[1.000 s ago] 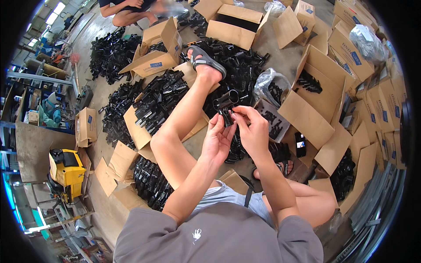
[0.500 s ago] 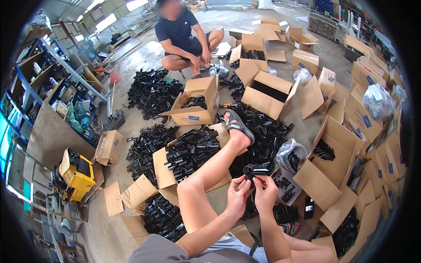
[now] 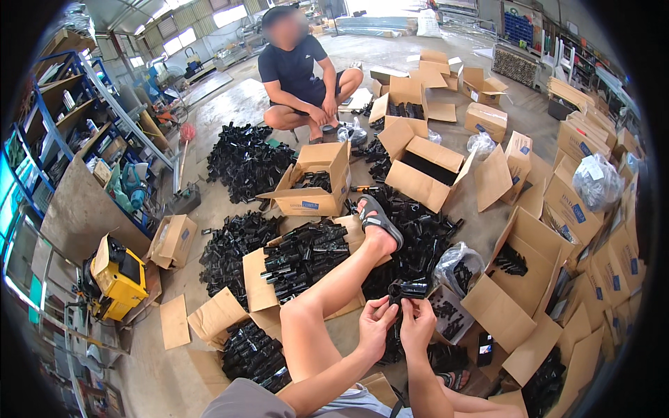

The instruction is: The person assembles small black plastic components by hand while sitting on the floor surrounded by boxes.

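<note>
In front of my raised knee, both hands hold one glossy black part with a tube-like body and a ring-like end. My left hand pinches it from the left, around its lower end. On the other side my right hand grips it between thumb and fingers. The fingertips hide its underside. Just beyond lies a heap of similar black parts. To the right of my hands, a small open box contains little black pieces, beside a clear plastic bag of black pieces.
Another person squats across from me beside more black heaps. Open cartons stand around, with a large one at right. A phone lies near my right foot. At left are a yellow machine and blue shelving.
The view has tilted up slightly, so the surroundings sit lower in the picture. Both hands still hold the black part, which has turned a little if at all.
</note>
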